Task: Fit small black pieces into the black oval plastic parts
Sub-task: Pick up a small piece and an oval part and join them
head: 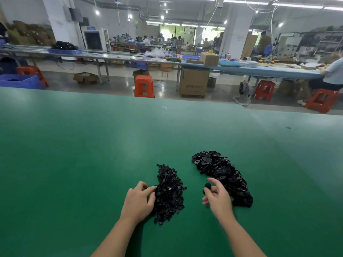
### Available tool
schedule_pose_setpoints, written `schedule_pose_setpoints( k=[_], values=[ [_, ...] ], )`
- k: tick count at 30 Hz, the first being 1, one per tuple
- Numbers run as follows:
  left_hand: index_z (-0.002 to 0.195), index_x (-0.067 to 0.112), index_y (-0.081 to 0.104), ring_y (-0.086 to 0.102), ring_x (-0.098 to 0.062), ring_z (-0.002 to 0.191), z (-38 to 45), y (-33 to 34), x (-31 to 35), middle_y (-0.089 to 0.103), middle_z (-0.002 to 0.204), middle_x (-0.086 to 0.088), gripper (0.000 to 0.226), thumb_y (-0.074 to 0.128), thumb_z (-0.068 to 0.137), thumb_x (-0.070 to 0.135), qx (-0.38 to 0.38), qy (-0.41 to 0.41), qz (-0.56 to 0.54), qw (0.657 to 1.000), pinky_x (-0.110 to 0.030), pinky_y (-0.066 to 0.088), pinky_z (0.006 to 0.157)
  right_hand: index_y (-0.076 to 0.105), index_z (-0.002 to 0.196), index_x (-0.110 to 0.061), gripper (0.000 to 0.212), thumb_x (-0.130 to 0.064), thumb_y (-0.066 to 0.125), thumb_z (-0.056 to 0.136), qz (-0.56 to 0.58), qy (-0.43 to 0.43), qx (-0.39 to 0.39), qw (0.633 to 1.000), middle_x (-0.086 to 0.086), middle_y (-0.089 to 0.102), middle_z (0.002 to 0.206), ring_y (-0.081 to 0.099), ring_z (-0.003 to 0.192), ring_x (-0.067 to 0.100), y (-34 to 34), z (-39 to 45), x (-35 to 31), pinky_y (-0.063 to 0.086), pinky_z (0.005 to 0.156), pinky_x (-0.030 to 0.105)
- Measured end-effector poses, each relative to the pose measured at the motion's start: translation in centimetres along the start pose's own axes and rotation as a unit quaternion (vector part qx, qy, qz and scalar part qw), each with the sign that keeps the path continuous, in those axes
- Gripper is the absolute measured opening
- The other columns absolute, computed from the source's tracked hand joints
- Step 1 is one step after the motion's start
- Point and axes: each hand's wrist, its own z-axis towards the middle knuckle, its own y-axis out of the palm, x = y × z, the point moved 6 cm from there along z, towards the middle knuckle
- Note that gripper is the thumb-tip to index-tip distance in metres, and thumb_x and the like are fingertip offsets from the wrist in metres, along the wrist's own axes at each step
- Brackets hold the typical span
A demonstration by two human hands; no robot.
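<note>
Two heaps of black parts lie on the green table [74,154]. The left heap of small black pieces [169,193] sits near the front. The right heap of larger black oval plastic parts [220,171] stretches back and to the right. My left hand [139,201] rests at the left edge of the small-piece heap, fingertips curled into the pieces; whether it pinches one is hidden. My right hand [217,198] grips one black oval part [207,186] between thumb and fingers, just left of the oval heap.
The green table's far edge runs across the middle of the view. Beyond it stand orange stools [144,86], a cardboard box [194,83], long blue workbenches [241,68] and a seated person [332,75] at the right.
</note>
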Motion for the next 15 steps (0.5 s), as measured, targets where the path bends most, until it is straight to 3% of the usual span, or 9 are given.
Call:
schedule_pose_setpoints(
  k=[8,15],
  values=[
    [0.137,0.051,0.053,0.046,-0.014,0.089,0.4,0.0,-0.5,0.045,0.116,0.017,0.039,0.042,0.100,0.048,-0.018,-0.046,-0.039,0.998,-0.027,0.040,0.084,0.059,0.106,-0.017,0.009,-0.010,0.058,0.101,-0.001,0.006,0.030,1.000,0.004,0.073,0.076,0.071,0.063,0.012,2.4,-1.8,1.9,0.056,0.059,0.023],
    [0.123,0.039,0.068,0.050,-0.015,0.087,0.2,-0.2,-0.6,0.051,0.113,0.014,0.031,0.048,0.100,0.043,0.016,-0.064,-0.041,0.997,-0.028,0.046,0.081,0.057,0.110,-0.017,0.007,-0.016,0.057,0.103,0.001,0.007,0.029,1.000,-0.004,0.076,0.073,0.072,0.063,0.012,2.1,-1.8,2.4,0.058,0.067,0.030]
  ],
)
